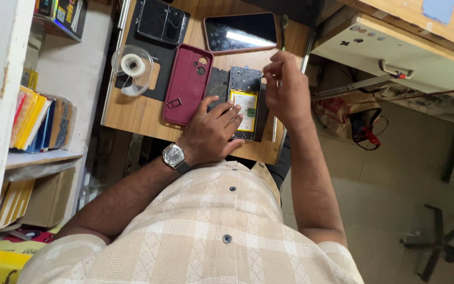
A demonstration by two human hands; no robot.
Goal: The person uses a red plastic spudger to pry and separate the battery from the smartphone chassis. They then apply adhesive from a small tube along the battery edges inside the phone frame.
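Observation:
An opened phone (246, 84) with its back cover off and a yellow-labelled battery showing lies on the small wooden table (132, 113). My left hand (211, 131), with a wristwatch, lies over the phone's lower half and holds it down. My right hand (286, 92) is at the phone's upper right corner, its fingertips pinched on a small thin tool (265, 70) that touches the phone's top edge. A maroon phone case (187, 84) lies just left of the phone, partly under my left thumb.
A second phone (240, 32) lies screen up at the table's far side. A clear tape dispenser (132, 66), a black mat (158, 58) and a metal tool (275, 129) are also there. A beige drawer (395, 52) stands to the right, shelves with coloured packs (35, 118) to the left.

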